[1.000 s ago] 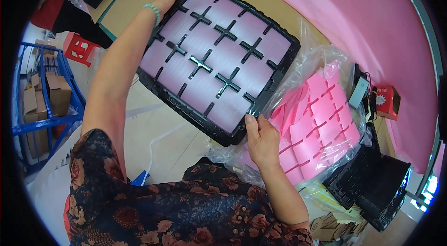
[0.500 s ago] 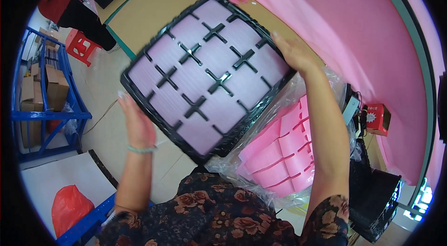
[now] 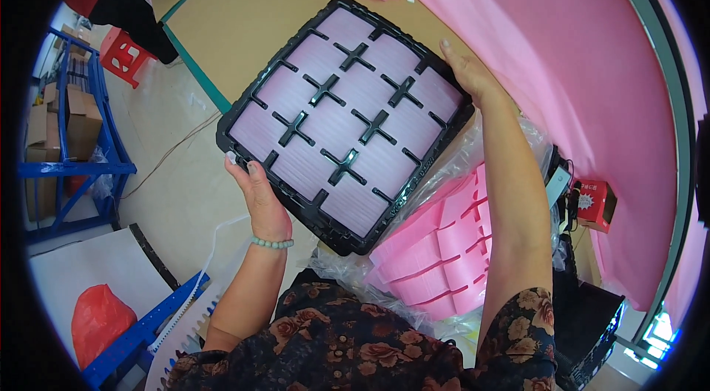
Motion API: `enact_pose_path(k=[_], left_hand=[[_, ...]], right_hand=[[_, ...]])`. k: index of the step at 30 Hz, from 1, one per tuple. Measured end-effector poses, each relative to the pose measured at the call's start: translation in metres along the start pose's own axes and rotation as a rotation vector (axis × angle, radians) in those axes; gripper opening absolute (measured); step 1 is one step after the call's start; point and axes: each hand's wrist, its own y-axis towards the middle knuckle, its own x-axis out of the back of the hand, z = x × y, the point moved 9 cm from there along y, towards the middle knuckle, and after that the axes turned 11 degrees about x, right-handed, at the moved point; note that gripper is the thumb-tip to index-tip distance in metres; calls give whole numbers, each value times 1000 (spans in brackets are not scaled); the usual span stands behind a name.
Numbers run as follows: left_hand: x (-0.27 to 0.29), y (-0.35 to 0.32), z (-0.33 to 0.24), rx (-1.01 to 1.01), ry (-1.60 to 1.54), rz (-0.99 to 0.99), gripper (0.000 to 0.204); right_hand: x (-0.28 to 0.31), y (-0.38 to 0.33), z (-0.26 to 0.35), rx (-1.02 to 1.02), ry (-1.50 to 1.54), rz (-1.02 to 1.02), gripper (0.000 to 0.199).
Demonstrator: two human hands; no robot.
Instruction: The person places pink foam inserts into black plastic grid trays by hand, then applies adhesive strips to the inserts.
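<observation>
1. Between the two raised hands, at the middle of the view, a black tray (image 3: 347, 128) is held up off the tan table (image 3: 244, 14), its gridded face turned toward the camera.
2. Nearly square, the tray is turned like a diamond: one corner points to about 12 o'clock, the opposite one to about 6 o'clock, so its sides run along the 10-to-4 and 2-to-8 lines and neither axis is clearly longer.
3. Pale pink sheets (image 3: 333, 125) fill its compartments, parted by black cross-shaped dividers.
4. At the tray's 9 o'clock corner the left hand (image 3: 259, 195) grips the rim, thumb lying over the front edge; a pale bead bracelet (image 3: 272, 243) sits on that wrist.
5. At the 3 o'clock corner the right hand (image 3: 470, 73) is curled around the rim, fingers (image 3: 446, 45) reaching up along the upper right edge; the tray lies toward 8 o'clock from this hand.
6. Below the tray, toward 5 o'clock, a stack of pink slotted foam pieces (image 3: 444, 250) rests in a clear plastic bag (image 3: 510, 139).
7. Far out at 3 o'clock stands a small red box (image 3: 595, 202).
8. Out at 9 o'clock a blue metal rack (image 3: 74, 147) holds cardboard boxes, with a red stool (image 3: 122, 54) at 10 o'clock and a red bag (image 3: 100, 317) at 8 o'clock.
</observation>
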Motion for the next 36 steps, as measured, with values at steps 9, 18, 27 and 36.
enact_pose_path(k=[9,18,27,36], left_hand=[[5,20,-2,-40,81,26,64],[7,19,-2,-77,171,-38,72],[-86,-113,-28,-1,9,567,92],[-198,-302,56,303,42,1113,98]], right_hand=[[-6,-37,-10,86,165,4,105],[1,-39,0,149,237,-184,97],[-9,-239,113,925,312,-196,34],[48,-413,16,1007,119,-415,21]])
